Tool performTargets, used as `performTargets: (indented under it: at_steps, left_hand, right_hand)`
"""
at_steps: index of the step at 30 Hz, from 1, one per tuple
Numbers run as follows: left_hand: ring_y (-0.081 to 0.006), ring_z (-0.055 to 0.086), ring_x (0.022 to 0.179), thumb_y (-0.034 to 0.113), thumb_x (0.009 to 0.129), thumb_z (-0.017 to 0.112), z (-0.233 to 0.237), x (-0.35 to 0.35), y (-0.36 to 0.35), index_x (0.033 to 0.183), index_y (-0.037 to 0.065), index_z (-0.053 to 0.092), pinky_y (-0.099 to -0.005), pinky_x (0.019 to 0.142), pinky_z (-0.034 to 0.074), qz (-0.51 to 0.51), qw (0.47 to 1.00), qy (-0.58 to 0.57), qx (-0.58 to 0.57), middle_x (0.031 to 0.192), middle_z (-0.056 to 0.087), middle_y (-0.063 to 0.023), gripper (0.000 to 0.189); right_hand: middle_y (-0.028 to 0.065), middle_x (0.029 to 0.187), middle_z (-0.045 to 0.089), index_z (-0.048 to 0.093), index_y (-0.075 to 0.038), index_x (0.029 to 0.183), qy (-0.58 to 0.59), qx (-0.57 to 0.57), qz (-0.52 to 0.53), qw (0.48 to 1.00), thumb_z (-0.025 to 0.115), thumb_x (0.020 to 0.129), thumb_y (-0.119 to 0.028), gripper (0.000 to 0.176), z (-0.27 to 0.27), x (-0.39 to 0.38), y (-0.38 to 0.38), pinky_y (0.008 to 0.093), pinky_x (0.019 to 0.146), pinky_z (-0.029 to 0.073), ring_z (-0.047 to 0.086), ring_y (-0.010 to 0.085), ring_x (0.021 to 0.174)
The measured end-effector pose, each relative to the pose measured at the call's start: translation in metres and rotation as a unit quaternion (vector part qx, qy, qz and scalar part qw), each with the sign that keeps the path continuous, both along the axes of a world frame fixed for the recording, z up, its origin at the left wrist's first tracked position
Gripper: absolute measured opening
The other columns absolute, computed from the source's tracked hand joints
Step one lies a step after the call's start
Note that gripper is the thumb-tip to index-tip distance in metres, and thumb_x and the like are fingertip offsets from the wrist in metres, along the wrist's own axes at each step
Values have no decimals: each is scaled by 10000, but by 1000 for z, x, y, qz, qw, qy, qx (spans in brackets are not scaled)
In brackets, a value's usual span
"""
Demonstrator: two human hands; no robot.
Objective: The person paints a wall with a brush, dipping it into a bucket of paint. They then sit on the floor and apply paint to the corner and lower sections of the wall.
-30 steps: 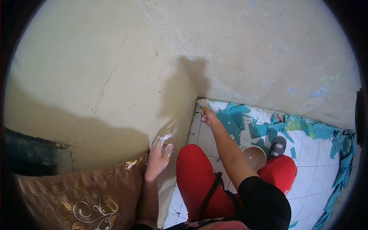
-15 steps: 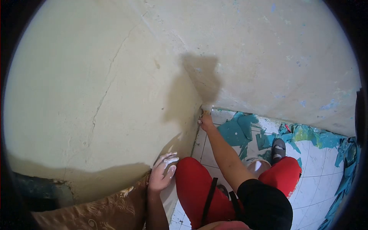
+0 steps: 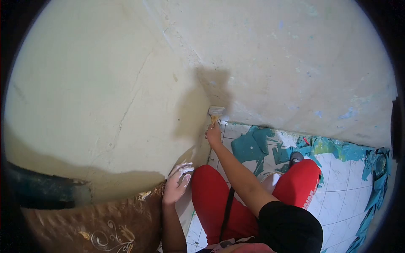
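Head view: right hand, fisted on the paintbrush, has lifted it up the wall; paint-smeared left hand stays splayed open.

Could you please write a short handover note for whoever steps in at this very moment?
The right hand grips the brush, bristles at the wall corner just above the floor.
The left hand is open, smeared white, flat on the left wall.
The bucket sits on the tiled floor between the knees; teal scraps lie by the wall's foot.
Done: hard to tell; no fresh coat shows clearly.
Left: cracks in the left wall look unfilled.
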State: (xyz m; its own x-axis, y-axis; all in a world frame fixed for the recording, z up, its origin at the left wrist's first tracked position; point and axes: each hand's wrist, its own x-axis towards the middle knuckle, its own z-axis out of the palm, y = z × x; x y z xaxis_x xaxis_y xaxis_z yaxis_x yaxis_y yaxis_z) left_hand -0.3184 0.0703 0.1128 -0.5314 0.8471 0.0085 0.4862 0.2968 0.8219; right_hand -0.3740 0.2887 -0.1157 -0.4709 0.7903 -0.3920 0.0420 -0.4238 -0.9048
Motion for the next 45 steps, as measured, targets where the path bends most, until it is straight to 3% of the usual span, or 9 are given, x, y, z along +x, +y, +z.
performTargets:
  at_steps: [15, 18, 20, 24, 29, 32, 42, 44, 45]
  left_hand:
    - [-315, 498, 1100, 86, 853, 499, 1, 11, -11, 1038, -12, 587, -364, 948, 373, 26, 996, 57, 57, 1110, 573, -182, 227]
    - [-334, 494, 1090, 103, 847, 508, 0, 13, -14, 1050, -21, 576, -377, 943, 373, 51, 996, -1, 68, 1114, 560, -189, 247]
    - [-313, 502, 1079, 102, 849, 504, -19, -2, -18, 1088, -21, 551, -369, 936, 376, -14, 994, 93, 55, 1132, 546, -175, 273]
    - [-273, 509, 1071, 79, 853, 494, -28, -2, -21, 1123, -15, 527, -344, 931, 377, -21, 993, 85, 84, 1119, 551, -158, 287]
    - [-242, 541, 1022, 71, 859, 501, -31, 4, -21, 1139, -19, 510, -320, 879, 418, 42, 993, -71, 88, 1057, 571, -150, 295]
    - [-245, 563, 990, 82, 867, 502, -33, 1, -22, 1128, -21, 515, -321, 857, 438, 13, 996, -2, 86, 1069, 577, -142, 281]
    - [-244, 533, 1066, 75, 864, 495, -40, 2, -26, 1057, 14, 590, -336, 895, 421, 34, 991, -91, 94, 1111, 574, -143, 223]
    - [-248, 530, 1069, 77, 863, 494, -40, 1, -25, 1058, 15, 593, -337, 897, 422, 22, 993, -72, 94, 1121, 569, -140, 227]
    - [-252, 528, 1072, 80, 862, 493, -41, 0, -25, 1059, 17, 595, -338, 898, 422, 12, 995, -56, 86, 1131, 564, -137, 231]
  right_hand:
    - [36, 733, 457, 443, -85, 932, 159, 87, 50, 982, 391, 873, -145, 99, 277, 32, 10, 252, 386, 350, 460, 122, 510]
    - [75, 614, 465, 466, 16, 872, 213, 102, 55, 970, 436, 847, -118, 139, 320, 32, 19, 288, 393, 409, 510, 169, 474]
    - [79, 586, 469, 482, 23, 803, 333, 171, 104, 921, 465, 826, -89, 116, 341, 31, 27, 303, 395, 396, 504, 180, 463]
    - [60, 685, 459, 453, -4, 846, 225, 168, 107, 954, 410, 853, -95, 100, 420, 35, 25, 291, 372, 338, 465, 148, 505]
    - [74, 667, 481, 463, 2, 825, 182, 268, 105, 940, 400, 859, -98, 122, 493, 31, 35, 297, 384, 354, 483, 161, 493]
    - [82, 653, 485, 461, 12, 822, 181, 307, 99, 929, 390, 865, -117, 153, 537, 41, 34, 305, 395, 371, 488, 166, 487]
    - [125, 653, 513, 471, 21, 865, 205, 520, -37, 829, 391, 861, -134, 174, 567, 14, 73, 350, 453, 423, 529, 197, 528]
    - [288, 880, 569, 477, 52, 979, 154, 513, -26, 844, 420, 857, -110, 211, 557, 27, 62, 481, 755, 429, 549, 439, 871]
    - [288, 880, 569, 477, 52, 979, 157, 514, -26, 843, 420, 857, -110, 211, 547, 28, 61, 481, 755, 429, 549, 439, 871]
